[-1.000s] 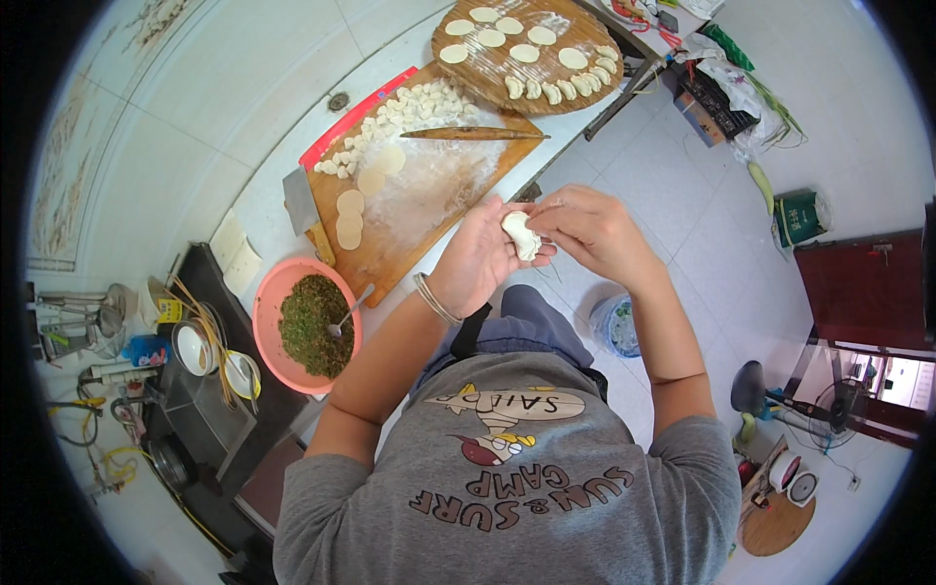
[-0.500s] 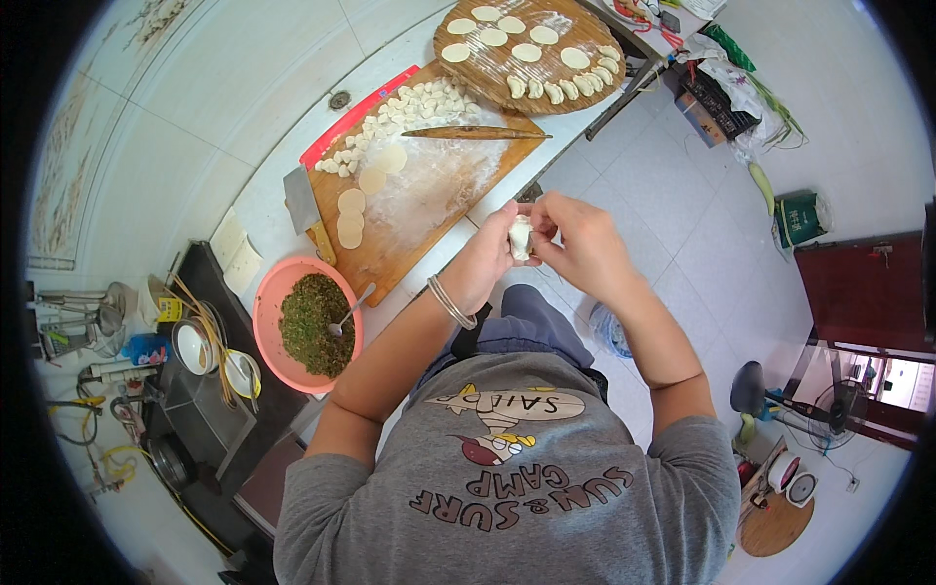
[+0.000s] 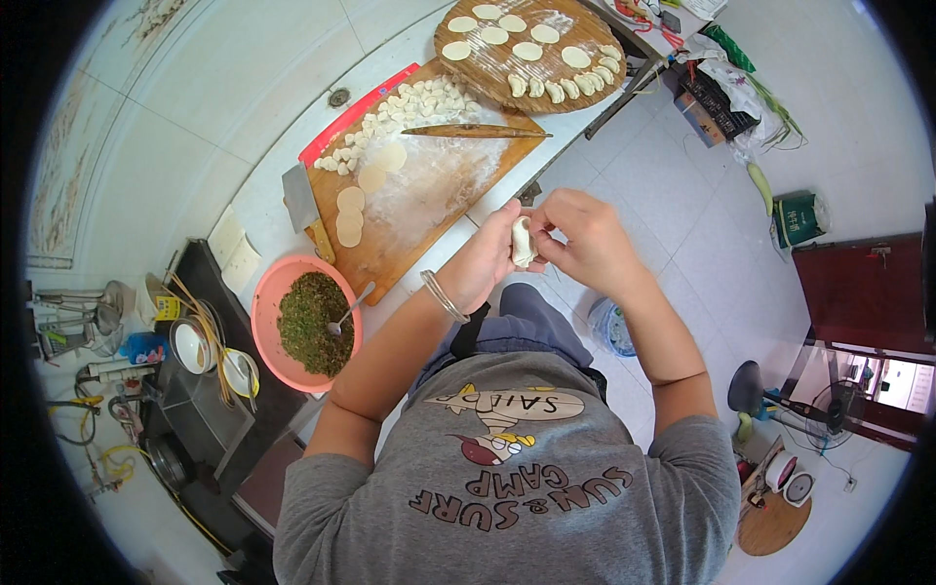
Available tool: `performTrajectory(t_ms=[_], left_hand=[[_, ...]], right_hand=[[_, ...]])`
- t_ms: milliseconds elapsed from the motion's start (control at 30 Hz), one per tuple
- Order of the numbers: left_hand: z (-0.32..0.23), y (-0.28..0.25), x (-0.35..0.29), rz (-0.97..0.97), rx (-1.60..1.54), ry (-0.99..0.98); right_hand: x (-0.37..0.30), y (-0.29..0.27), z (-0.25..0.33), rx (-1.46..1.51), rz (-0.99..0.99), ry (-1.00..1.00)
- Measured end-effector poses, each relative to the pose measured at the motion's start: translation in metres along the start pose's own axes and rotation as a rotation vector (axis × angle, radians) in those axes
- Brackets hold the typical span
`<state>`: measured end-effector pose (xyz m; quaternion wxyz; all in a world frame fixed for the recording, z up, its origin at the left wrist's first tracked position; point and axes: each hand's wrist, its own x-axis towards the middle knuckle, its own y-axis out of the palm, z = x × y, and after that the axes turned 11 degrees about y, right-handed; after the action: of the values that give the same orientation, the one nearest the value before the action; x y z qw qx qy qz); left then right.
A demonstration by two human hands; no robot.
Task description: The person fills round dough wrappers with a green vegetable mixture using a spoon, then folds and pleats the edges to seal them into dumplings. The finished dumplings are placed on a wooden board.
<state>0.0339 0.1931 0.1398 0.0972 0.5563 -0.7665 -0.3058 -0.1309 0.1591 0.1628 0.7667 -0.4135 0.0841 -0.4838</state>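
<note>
Resting in the cupped left grip (image 3: 487, 259), a dumpling (image 3: 524, 244) pinched by the right grip (image 3: 589, 242)

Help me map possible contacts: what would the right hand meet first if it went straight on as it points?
The right hand would meet the pale dumpling first, and seems to touch it; beyond is the left hand, though depth is unclear.
</note>
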Motion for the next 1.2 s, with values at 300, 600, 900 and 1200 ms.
performTrajectory(t_ms=[300,600,900,1200], left_hand=[[-0.001,-0.021,0.000,0.085,-0.032,-0.051],[-0.005,-0.029,-0.004,0.098,-0.017,-0.048],[-0.012,-0.055,-0.011,0.085,-0.026,-0.089],[-0.026,-0.075,-0.009,0.167,-0.113,-0.174]], right_hand=[[0.010,-0.013,0.000,0.041,0.054,-0.076],[0.021,0.000,-0.001,0.037,0.116,-0.074],[0.033,0.020,0.013,0.000,0.070,-0.048],[0.051,0.030,0.009,-0.042,0.154,-0.236]])
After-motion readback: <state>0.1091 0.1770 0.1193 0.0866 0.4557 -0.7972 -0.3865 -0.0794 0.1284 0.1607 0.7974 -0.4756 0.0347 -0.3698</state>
